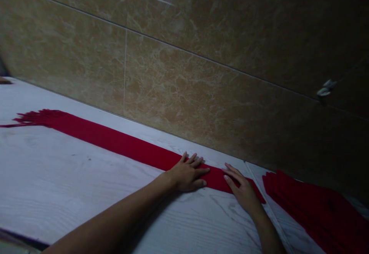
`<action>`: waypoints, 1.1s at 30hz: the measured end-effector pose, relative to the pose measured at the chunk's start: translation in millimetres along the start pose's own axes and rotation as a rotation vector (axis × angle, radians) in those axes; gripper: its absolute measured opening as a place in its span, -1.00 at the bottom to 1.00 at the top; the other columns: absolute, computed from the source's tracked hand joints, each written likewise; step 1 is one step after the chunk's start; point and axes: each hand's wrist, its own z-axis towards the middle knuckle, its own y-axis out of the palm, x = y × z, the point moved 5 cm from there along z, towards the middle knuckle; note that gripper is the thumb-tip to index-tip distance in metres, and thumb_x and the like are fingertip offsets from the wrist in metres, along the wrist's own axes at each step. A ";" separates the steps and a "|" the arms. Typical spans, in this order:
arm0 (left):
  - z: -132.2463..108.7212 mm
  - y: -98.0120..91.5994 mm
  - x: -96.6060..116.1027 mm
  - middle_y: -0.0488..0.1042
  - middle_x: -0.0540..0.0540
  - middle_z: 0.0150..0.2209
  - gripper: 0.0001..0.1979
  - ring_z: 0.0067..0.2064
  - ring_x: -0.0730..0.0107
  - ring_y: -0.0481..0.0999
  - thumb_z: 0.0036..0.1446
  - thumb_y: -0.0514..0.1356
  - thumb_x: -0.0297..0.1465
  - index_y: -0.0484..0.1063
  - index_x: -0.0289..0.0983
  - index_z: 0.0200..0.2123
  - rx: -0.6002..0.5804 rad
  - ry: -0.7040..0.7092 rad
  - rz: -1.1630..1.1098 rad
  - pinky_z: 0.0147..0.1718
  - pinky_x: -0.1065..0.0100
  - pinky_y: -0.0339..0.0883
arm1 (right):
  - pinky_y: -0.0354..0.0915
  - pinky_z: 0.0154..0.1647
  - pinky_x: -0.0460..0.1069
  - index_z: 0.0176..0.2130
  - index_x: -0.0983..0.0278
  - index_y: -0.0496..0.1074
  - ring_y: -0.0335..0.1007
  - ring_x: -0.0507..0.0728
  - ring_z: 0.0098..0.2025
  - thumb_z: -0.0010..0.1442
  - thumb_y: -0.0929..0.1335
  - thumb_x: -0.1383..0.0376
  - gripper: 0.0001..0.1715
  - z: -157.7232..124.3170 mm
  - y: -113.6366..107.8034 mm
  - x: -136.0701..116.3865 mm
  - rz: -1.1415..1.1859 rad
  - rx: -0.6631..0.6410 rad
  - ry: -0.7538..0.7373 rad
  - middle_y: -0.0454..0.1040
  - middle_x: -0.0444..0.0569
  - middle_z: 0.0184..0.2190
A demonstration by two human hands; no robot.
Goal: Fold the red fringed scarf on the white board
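A long red scarf point(115, 139) lies flat in a narrow strip across the white wood-grain table, its fringe fanned out at the left end. My left hand point(188, 173) rests palm down on the strip, right of its middle, with fingers spread. Nearer the scarf's right end, my right hand point(239, 186) touches the cloth with its fingers stretched and the thumb apart. Neither hand grips anything. Parts of the scarf are hidden under both hands.
A pile of red cloth point(319, 211) lies at the right. Behind the table point(72, 181) stands a brown marbled tile wall point(173, 81). A small pale object point(326, 87) is on the wall at the right. A seam crosses the table beside the scarf's right end.
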 end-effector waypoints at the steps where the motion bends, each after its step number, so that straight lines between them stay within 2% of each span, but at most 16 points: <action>1: -0.1 -2.4 2.0 0.05 -0.29 0.45 -0.41 0.47 -0.25 -0.11 0.39 0.02 0.00 0.23 -0.07 0.37 0.018 0.017 0.002 0.31 -0.44 -0.21 | 0.03 0.43 0.37 -0.02 0.16 0.59 0.21 0.34 0.34 0.29 0.27 -0.18 -0.39 0.4 1.5 -1.8 -0.009 -0.012 -0.013 0.36 0.12 0.28; 4: 0.5 -10.7 12.0 0.21 -0.20 0.40 -0.54 0.45 -0.18 0.02 0.37 0.12 -0.08 0.39 -0.04 0.25 0.094 0.097 -0.002 0.33 -0.38 -0.20 | 0.19 0.34 0.34 -0.10 0.16 0.62 0.36 0.34 0.21 0.30 0.29 -0.15 -0.45 0.2 -0.4 -11.8 -0.012 0.001 -0.070 0.47 0.14 0.13; 7: 3.4 -15.7 23.3 0.49 -0.09 0.19 -0.72 0.27 0.03 0.34 0.37 0.16 -0.21 0.54 -0.06 0.07 0.165 0.142 -0.019 0.30 -0.12 0.05 | 0.42 -0.01 0.17 -0.22 0.17 0.63 0.47 0.26 -0.10 0.28 0.33 -0.07 -0.55 -3.4 -8.6 -19.8 0.027 -0.012 -0.071 0.53 0.08 -0.19; 9: 6.3 -14.8 28.7 0.58 -0.06 0.01 -0.78 0.08 0.15 0.47 0.36 0.17 -0.25 0.59 -0.09 -0.04 0.183 0.144 -0.013 0.14 0.07 0.23 | 0.39 -0.24 0.08 -0.27 0.19 0.62 0.43 0.20 -0.27 0.25 0.35 -0.01 -0.62 -7.4 -11.4 -20.9 0.053 -0.089 -0.029 0.51 0.02 -0.30; 11: 9.1 -12.0 31.5 0.58 -0.06 -0.08 -0.81 -0.02 0.18 0.48 0.34 0.19 -0.28 0.60 -0.11 -0.10 0.186 0.140 0.007 0.00 0.15 0.28 | 0.31 -0.34 0.04 -0.29 0.20 0.63 0.36 0.15 -0.36 0.20 0.37 0.05 -0.67 -11.2 -12.3 -20.1 0.071 -0.160 0.012 0.49 -0.01 -0.33; 17: 13.0 -5.9 28.5 0.57 -0.05 -0.14 -0.87 -0.09 0.20 0.48 0.28 0.27 -0.32 0.61 -0.12 -0.13 0.171 0.139 0.036 -0.12 0.21 0.26 | 0.30 -0.24 0.03 -0.28 0.21 0.64 0.35 0.14 -0.30 0.05 0.42 0.10 -0.70 -12.9 -10.6 -17.1 0.092 -0.210 0.063 0.46 -0.03 -0.29; 22: 14.0 -4.9 27.3 0.58 -0.05 -0.16 -0.83 -0.09 0.16 0.49 0.26 0.28 -0.27 0.61 -0.13 -0.11 0.180 0.156 0.046 -0.15 0.21 0.29 | 0.25 -0.29 0.02 -0.31 0.23 0.59 0.31 0.13 -0.34 0.07 0.39 0.12 -0.73 -10.8 -6.4 -21.1 0.063 -0.183 0.046 0.44 -0.05 -0.34; 33: 15.7 -2.4 24.9 0.59 -0.06 -0.21 -0.88 -0.13 0.19 0.53 0.26 0.23 -0.40 0.60 -0.18 -0.21 0.228 0.058 -0.077 -0.11 0.24 0.32 | 0.24 -0.31 0.00 -0.40 0.24 0.49 0.33 0.12 -0.35 0.14 0.32 0.18 -0.78 -8.1 5.0 -29.1 0.070 -0.121 -0.035 0.42 -0.07 -0.40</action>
